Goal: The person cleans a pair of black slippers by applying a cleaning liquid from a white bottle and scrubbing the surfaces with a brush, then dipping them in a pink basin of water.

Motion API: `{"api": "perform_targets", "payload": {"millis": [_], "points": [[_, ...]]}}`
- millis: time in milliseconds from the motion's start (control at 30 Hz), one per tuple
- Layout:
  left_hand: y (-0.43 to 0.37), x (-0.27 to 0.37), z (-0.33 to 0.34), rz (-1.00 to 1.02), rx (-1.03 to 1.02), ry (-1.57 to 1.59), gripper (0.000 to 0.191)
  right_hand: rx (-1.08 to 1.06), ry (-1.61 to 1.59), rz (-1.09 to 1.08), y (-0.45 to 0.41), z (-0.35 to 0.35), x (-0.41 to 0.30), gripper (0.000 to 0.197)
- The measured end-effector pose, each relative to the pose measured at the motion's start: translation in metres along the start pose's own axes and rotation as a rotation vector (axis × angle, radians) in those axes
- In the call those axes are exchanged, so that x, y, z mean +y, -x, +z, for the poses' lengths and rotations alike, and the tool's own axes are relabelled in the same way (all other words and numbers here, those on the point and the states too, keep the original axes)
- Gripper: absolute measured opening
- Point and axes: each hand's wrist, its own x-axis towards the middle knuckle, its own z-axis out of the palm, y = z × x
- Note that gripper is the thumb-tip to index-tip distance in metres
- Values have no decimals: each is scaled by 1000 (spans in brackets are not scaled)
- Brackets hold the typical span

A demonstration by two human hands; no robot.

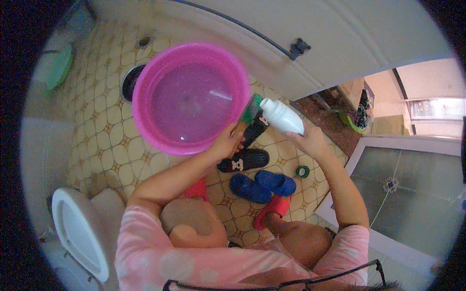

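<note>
My left hand (227,142) grips a scrub brush (251,109) with green bristles, held beside the rim of a pink plastic basin (242,78) with water in it. In my right hand (312,141) is a white plastic bottle (283,115), uncapped and tilted, its mouth close to the bristles. Whether liquid is coming out, I cannot tell. Below the brush lie a black slipper (255,134), partly hidden, and another black slipper (249,160) with a pale cartoon figure. A pair of blue slippers (251,187) sits nearer my feet, and a green cap (302,171) lies on the floor.
Yellow patterned tiles (120,145) cover the floor. A dark round container (131,83) is partly behind the basin. A white toilet (80,232) stands at left. At right is a glass-panelled door (404,189). Red slippers (275,211) are on my feet.
</note>
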Motion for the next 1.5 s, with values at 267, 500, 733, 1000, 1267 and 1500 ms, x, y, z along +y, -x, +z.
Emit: {"api": "perform_targets", "payload": {"millis": [267,500,733,1000,1267,1500], "points": [[2,6,-1,-52,-21,-21,49,-75,213,5,-14,-4,-1,52],[4,10,3,-82,-10,-8,47,-87,258,34,-14,-7,-8,51],[2,7,3,-44,-17,-34,48,-63,271,5,-13,-6,-2,53],[3,3,4,-77,-12,-8,49,-84,290,0,-12,-8,-6,55],[4,3,6,-52,-20,17,49,-98,322,-16,-12,-12,-8,58],[-5,-11,5,-37,-6,30,44,-115,398,27,-14,-16,-16,56]]}}
